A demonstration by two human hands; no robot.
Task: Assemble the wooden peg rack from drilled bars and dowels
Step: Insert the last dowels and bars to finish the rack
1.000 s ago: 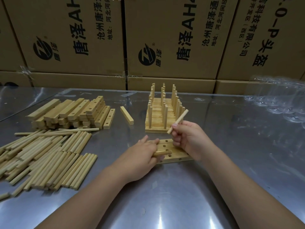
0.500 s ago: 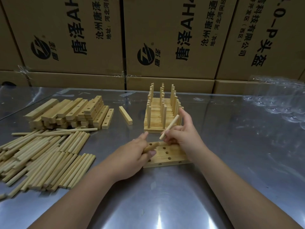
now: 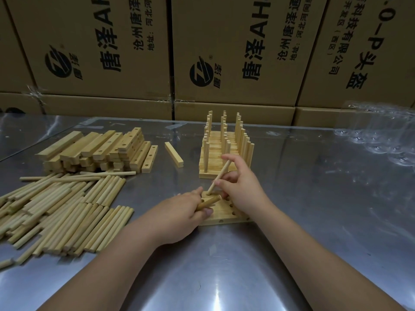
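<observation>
Steel table (image 3: pixel 314 232), mid-span: flat base of drilled bars (image 3: pixel 226 213) lies under both hands, holes facing up.

Left hand (image 3: pixel 179 214): fingers curled round a short dowel (image 3: pixel 207 203), which lies low across the base's left end.

Right hand (image 3: pixel 242 189): thumb and fingers pinch a second dowel (image 3: pixel 219 178), tilted, upper end leaning toward the far edge. Its lower end meets the base's far left corner, apparently at a hole; whether it is seated cannot be resolved.

Toward the left edge: heap of loose dowels (image 3: pixel 62 209). Beyond it, stack of drilled bars (image 3: pixel 96 151), with a single bar (image 3: pixel 174 154) just to its right.

Just beyond the right hand: finished peg rack (image 3: pixel 224 153), three rows of upright pegs.

Far right corner: clear plastic film (image 3: pixel 381 140). Along the far edge: printed cardboard boxes (image 3: pixel 224 52).
</observation>
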